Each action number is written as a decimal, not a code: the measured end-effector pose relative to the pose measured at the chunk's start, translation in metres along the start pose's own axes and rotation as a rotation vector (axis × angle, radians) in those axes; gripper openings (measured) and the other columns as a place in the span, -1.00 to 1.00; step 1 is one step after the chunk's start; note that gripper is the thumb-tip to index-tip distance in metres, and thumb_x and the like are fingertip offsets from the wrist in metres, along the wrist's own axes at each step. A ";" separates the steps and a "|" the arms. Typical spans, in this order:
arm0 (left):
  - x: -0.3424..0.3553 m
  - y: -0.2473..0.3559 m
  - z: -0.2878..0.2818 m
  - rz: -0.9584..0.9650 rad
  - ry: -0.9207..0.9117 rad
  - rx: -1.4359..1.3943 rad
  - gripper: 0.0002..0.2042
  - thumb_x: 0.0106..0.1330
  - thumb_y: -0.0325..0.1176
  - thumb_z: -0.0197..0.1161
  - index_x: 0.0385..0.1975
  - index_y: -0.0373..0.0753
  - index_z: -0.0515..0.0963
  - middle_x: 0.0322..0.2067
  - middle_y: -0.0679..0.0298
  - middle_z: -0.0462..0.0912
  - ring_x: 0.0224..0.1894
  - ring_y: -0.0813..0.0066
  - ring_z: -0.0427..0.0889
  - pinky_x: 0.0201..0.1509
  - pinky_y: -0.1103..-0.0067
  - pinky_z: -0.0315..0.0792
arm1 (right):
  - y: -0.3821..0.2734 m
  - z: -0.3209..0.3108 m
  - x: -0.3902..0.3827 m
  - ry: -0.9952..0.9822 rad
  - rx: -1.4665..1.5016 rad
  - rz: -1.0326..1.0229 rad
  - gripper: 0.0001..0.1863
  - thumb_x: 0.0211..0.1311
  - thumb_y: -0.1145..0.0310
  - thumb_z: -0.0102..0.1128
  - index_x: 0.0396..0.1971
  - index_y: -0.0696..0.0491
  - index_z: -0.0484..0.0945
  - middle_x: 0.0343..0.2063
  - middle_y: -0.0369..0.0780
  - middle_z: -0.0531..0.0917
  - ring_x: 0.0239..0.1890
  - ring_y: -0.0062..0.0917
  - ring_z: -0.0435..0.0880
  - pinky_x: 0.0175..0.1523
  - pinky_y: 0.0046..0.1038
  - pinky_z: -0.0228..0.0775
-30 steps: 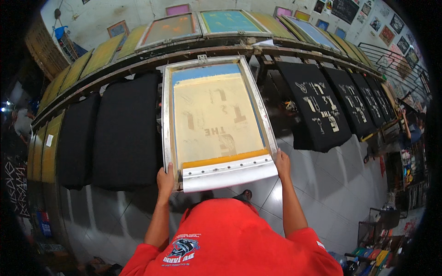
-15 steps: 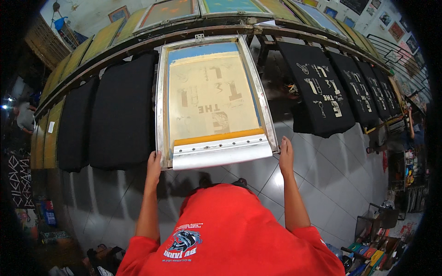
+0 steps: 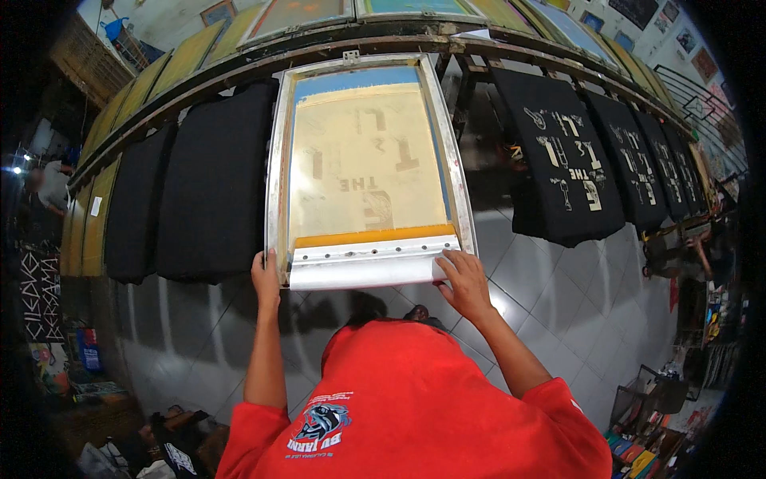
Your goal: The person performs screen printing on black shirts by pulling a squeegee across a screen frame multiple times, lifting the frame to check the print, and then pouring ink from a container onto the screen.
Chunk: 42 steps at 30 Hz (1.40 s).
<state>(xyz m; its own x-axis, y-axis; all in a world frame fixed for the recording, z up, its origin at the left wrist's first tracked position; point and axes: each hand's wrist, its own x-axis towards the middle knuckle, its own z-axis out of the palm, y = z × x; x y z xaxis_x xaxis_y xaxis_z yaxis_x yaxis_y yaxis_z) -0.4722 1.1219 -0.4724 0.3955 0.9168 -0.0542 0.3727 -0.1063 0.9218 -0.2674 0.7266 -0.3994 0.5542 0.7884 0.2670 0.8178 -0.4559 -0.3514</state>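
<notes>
A silk-screen frame [image 3: 460, 191] with pale ink spread over its mesh lies before me, and lettering shapes show through the mesh. Across its near end rests a wide squeegee [image 3: 351, 272] with a metal holder and an orange blade. My left hand [image 3: 266, 281] is closed on the frame's near left corner. At the squeegee's right end, my right hand [image 3: 466, 283] has its fingers bent over the metal holder, closed on it. Whatever lies directly under the screen is hidden.
To the left hang plain black shirts [image 3: 211, 184] on boards; to the right are black shirts with pale prints [image 3: 566, 160]. More screens [image 3: 303, 17] lean along the rail behind. One person [image 3: 54, 188] is at far left, another [image 3: 700, 254] at far right. Grey tiles [image 3: 542, 303] cover the floor.
My right hand has left the frame's right side and moved inward onto the squeegee's right end. My left hand stays on the frame's corner.
</notes>
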 end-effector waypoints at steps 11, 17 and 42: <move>-0.011 0.017 0.000 0.018 0.043 0.144 -0.60 0.40 -0.12 0.16 -0.14 -0.45 0.55 -0.28 0.04 0.66 -0.23 0.30 0.59 -0.06 0.41 0.42 | 0.000 -0.031 0.033 -0.028 0.012 -0.086 -0.50 -0.23 0.42 0.42 -0.12 0.04 0.58 -0.13 -0.17 0.67 -0.05 -0.23 0.60 0.07 -0.20 0.38; -0.014 0.009 -0.003 0.029 0.081 0.165 -0.57 0.40 -0.09 0.18 -0.08 -0.43 0.54 -0.18 -0.01 0.64 -0.13 0.21 0.60 0.03 0.40 0.41 | -0.005 -0.063 0.072 -0.142 0.073 -0.011 -0.55 -0.22 0.40 0.45 -0.18 0.05 0.64 -0.24 -0.14 0.71 -0.15 -0.19 0.64 0.00 -0.23 0.42; 0.082 0.232 0.026 0.790 -0.872 0.779 -0.72 0.00 -0.33 0.39 -0.25 -0.19 0.63 -0.26 0.16 0.67 -0.20 0.12 0.65 -0.15 0.30 0.53 | 0.043 -0.084 0.202 -0.330 0.075 0.024 -0.72 -0.26 0.31 0.41 -0.41 -0.06 0.63 -0.45 -0.21 0.67 -0.31 -0.25 0.67 -0.23 -0.22 0.48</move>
<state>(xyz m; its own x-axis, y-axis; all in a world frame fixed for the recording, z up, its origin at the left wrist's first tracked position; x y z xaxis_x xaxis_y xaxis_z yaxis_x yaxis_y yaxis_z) -0.3315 1.1626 -0.2731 0.9936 0.0174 -0.1115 0.0599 -0.9184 0.3910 -0.1068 0.8316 -0.2857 0.4827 0.8747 -0.0432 0.7845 -0.4538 -0.4225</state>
